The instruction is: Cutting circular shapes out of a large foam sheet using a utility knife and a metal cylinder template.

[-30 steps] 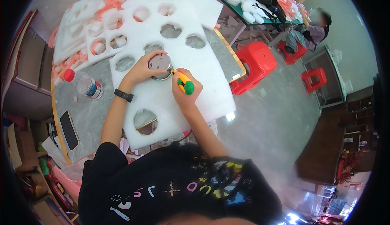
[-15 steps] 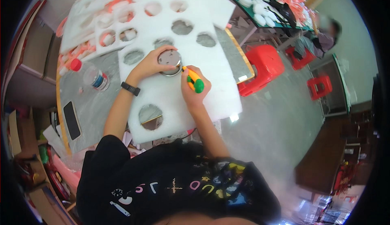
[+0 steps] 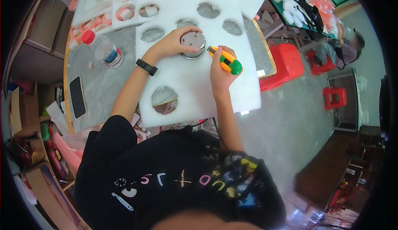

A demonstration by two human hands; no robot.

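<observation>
A round silver metal tin (image 3: 193,40) rests on a white foam sheet (image 3: 203,95) that has several round holes cut through it. My left hand (image 3: 172,44), with a black band on the wrist, curls round the tin's left side, its thumb across the near part of the tin. On the right, my right hand (image 3: 221,75) grips a yellow and green utility knife (image 3: 227,60). The knife's tip points up and left at the tin's right edge, with a small gap between them. Whether its blade is out, I cannot tell.
A clear bottle with a red cap (image 3: 103,49) and a phone (image 3: 78,97) lie on the grey tabletop at left. More foam sheets and pink scraps are piled at the back. Red stools (image 3: 286,66) stand at right, where another person (image 3: 348,51) sits by a green table.
The knife has moved away from the tin's edge, leaving a gap. My view has shifted, so the table appears higher and farther right. My left hand still holds the tin.
</observation>
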